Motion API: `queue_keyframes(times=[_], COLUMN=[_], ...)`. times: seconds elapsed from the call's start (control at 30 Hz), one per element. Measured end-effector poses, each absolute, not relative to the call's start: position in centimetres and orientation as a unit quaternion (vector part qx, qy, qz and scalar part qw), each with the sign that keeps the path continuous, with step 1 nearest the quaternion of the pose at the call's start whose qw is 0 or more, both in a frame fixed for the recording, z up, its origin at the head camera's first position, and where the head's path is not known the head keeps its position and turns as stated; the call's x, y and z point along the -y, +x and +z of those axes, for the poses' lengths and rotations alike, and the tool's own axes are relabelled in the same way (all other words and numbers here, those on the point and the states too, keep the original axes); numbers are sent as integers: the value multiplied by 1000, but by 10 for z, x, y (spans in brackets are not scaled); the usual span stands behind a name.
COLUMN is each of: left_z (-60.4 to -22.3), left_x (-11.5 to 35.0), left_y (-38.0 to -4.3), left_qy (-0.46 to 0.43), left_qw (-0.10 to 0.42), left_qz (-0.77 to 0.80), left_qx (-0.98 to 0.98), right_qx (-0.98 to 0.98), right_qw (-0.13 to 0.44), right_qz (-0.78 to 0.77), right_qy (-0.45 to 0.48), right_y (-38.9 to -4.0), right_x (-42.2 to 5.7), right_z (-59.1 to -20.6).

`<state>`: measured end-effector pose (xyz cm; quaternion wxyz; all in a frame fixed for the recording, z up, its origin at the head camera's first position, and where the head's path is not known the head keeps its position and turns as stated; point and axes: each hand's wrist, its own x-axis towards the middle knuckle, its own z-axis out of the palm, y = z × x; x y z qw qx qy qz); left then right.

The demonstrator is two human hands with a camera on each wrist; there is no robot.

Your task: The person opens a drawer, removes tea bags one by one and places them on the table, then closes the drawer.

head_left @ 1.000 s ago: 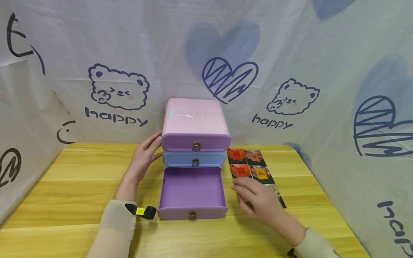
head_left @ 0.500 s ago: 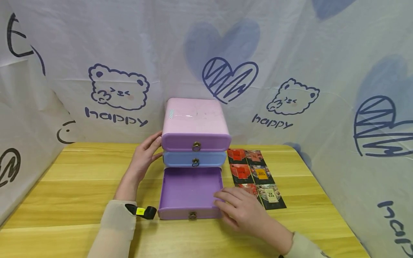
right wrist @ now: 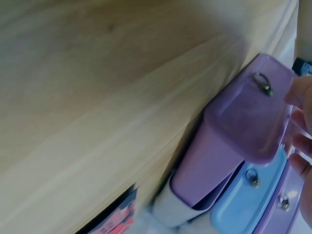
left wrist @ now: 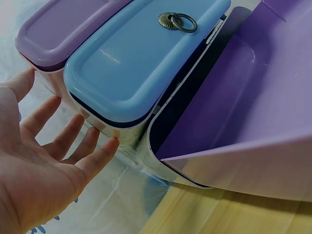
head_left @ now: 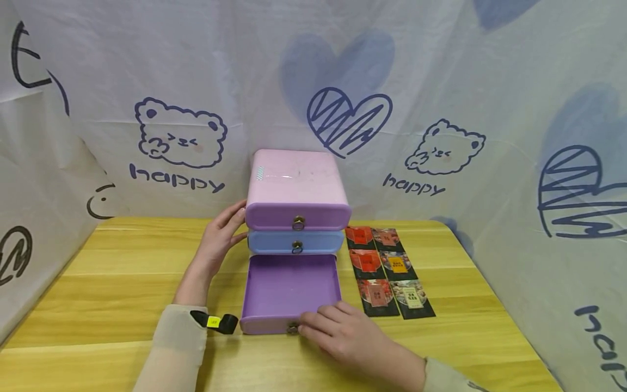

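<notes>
A small drawer cabinet (head_left: 299,174) has a pink top, a purple upper drawer (head_left: 274,216) and a blue middle drawer (head_left: 269,241), both pushed in. Its purple bottom drawer (head_left: 289,286) is pulled out, with a ring handle (head_left: 292,328) on the front. My left hand (head_left: 217,245) is against the cabinet's left side, fingers spread and fingertips at its wall in the left wrist view. Over the right front corner of the bottom drawer is my right hand (head_left: 350,337), gently bent fingers by the front edge and ring handle, holding nothing visible.
Several dark flat cards with red, orange and pale labels (head_left: 382,267) lie in two columns right of the cabinet on the wooden table (head_left: 122,283). A printed cloth (head_left: 274,71) hangs behind and at both sides.
My right hand has moved left and toward me, from above the cards to the front of the bottom drawer. The left hand and the cabinet have stayed in place.
</notes>
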<state>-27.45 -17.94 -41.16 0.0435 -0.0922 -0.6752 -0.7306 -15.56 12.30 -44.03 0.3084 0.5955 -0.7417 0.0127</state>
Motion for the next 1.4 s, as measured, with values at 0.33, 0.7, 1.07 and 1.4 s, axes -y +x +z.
queue_keyframes(times=[0.33,0.7,1.07,1.4], left_z=[-411,-411,-413,-411], left_x=[179,179,179,179], left_y=[-275,-275,-275,-275], left_qy=[-94,-91,-90,-90], left_qw=[42,40,41,42], left_qz=[-731,-733,-734,-729], left_qx=[675,673,672,677], right_qx=[767,773,783,772], right_qw=[211,198,193,227], right_qz=[-104,-133,-122,-131], right_qy=[597,587,579,579], right_y=[-143,-141,-142,-148], right_x=[-108,-98,-92,-87], right_z=[-446,-458,-459,-459])
